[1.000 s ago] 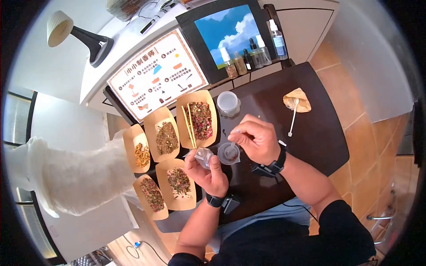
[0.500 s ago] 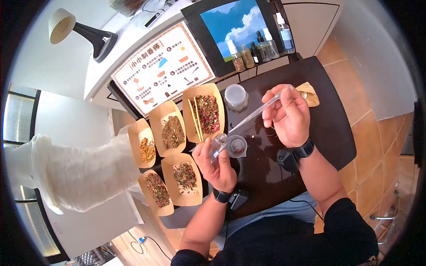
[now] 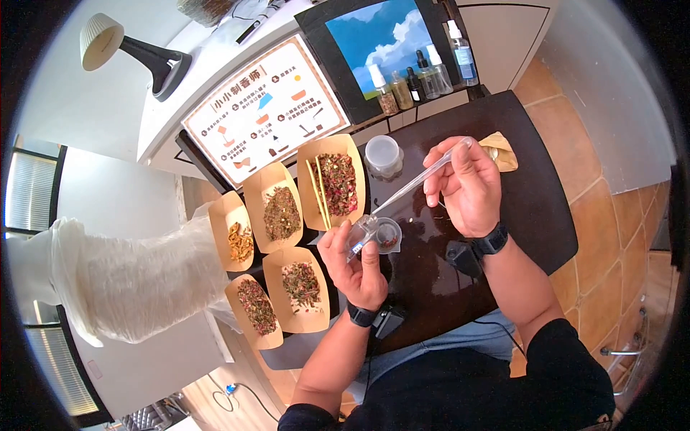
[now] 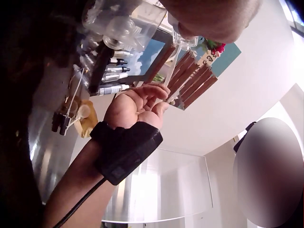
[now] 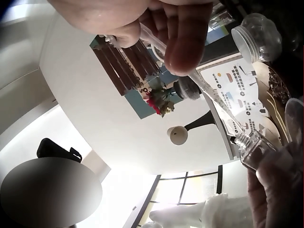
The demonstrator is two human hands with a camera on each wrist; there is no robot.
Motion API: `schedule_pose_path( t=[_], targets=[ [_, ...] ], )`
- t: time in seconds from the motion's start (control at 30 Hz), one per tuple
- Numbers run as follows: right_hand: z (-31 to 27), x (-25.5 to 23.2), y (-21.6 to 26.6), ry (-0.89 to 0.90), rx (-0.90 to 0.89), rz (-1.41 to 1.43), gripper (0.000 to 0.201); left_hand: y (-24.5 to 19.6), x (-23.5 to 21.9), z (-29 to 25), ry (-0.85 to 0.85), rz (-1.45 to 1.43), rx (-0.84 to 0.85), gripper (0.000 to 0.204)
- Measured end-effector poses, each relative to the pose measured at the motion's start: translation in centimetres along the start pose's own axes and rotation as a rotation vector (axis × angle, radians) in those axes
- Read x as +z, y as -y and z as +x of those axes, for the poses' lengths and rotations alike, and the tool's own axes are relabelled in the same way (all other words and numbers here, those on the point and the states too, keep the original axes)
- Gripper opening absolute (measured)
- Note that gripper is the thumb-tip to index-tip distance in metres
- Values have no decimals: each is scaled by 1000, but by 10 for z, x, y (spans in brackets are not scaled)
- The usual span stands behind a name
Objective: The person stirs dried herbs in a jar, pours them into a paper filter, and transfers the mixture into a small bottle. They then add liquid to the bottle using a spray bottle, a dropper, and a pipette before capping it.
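Note:
The left hand (image 3: 353, 267) holds a small clear glass bottle (image 3: 365, 228), tilted, between thumb and fingers. The right hand (image 3: 467, 188) pinches the bulb end of a clear plastic dropper (image 3: 424, 174). In the right wrist view the tip of the dropper (image 5: 213, 94) is at the mouth of the bottle (image 5: 254, 148); whether it is inside cannot be told. A small clear cup (image 3: 389, 237) with dark bits in it stands just right of the bottle, partly behind it.
Paper trays (image 3: 325, 267) of dried plant matter stand at the left, one with yellow sticks (image 3: 320, 194). A lidded jar (image 3: 384, 155) is behind the cup, a paper pouch (image 3: 507, 152) at the back right. Several small bottles (image 3: 415, 86) line the table's back edge.
The right hand has moved from near the cup to the back right, and the dropper now slants down to the bottle. The left hand has shifted slightly right, tilting the bottle.

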State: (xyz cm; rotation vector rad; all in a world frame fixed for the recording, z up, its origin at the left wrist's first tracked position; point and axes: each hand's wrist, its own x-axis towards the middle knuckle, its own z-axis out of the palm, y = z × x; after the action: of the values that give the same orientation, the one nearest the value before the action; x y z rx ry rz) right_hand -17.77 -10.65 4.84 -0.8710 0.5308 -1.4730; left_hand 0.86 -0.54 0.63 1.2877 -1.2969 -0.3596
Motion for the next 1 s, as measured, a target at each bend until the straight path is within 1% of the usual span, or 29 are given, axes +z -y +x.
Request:
schedule_pose_path(
  t=[0.07, 0.2, 0.3, 0.47, 0.57, 0.77, 1.0],
  targets=[
    [0, 3, 5, -68, -16, 40, 35, 1, 0, -1, 3, -18, -7, 40],
    [1, 4, 6, -71, -20, 36, 35, 2, -1, -2, 12, -40, -30, 42],
    [0, 4, 5, -55, -4, 36, 35, 3, 0, -2, 16, -41, -30, 42],
    [-2, 2, -1, 4, -20, -66, 32, 3, -1, -2, 24, -31, -27, 42],
    [-3, 5, -1, -17, -21, -77, 30, 3, -1, -3, 25, -39, -34, 42],
    [-1, 1, -3, 16, -67, -109, 30, 2, -1, -2, 23, -54, -35, 42],
    [-2, -1, -5, 15, -72, -105, 29, 3, -1, -3, 34, -60, -39, 42]
  ],
)
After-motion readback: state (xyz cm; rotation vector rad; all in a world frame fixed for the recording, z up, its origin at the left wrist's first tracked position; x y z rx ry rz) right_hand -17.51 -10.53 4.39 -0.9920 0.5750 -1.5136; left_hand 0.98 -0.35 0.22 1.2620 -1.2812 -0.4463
